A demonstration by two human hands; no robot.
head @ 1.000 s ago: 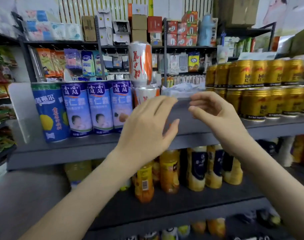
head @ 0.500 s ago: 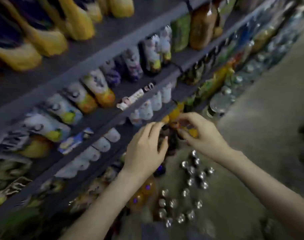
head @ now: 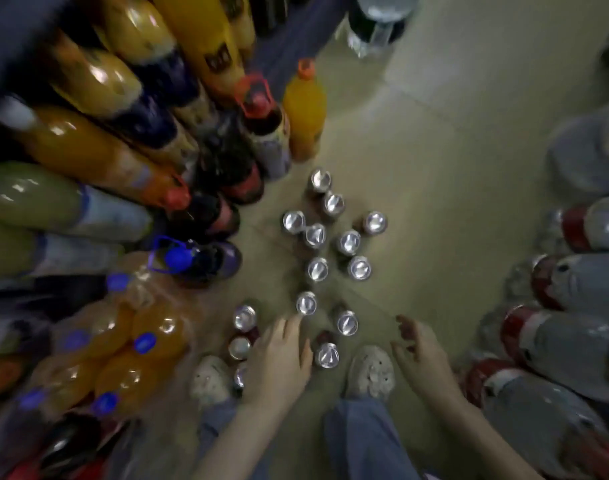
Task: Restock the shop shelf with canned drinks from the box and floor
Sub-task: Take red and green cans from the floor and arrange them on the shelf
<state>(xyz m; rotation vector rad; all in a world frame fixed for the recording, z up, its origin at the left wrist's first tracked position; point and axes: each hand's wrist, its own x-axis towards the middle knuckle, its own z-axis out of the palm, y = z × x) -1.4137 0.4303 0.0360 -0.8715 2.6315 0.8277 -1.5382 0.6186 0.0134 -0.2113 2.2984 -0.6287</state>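
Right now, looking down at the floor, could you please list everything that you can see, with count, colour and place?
cans: about fourteen, silver tops, upright on the floor, centre
big bottles: many, orange, dark and pale green, crowded at left
orange bottle: one, orange cap, upright beside them
clear bottles: several, red labels, at right
floor: beige
shoes: two, pale, bottom centre
left hand: open, fingers near a can
right hand: open, holds nothing
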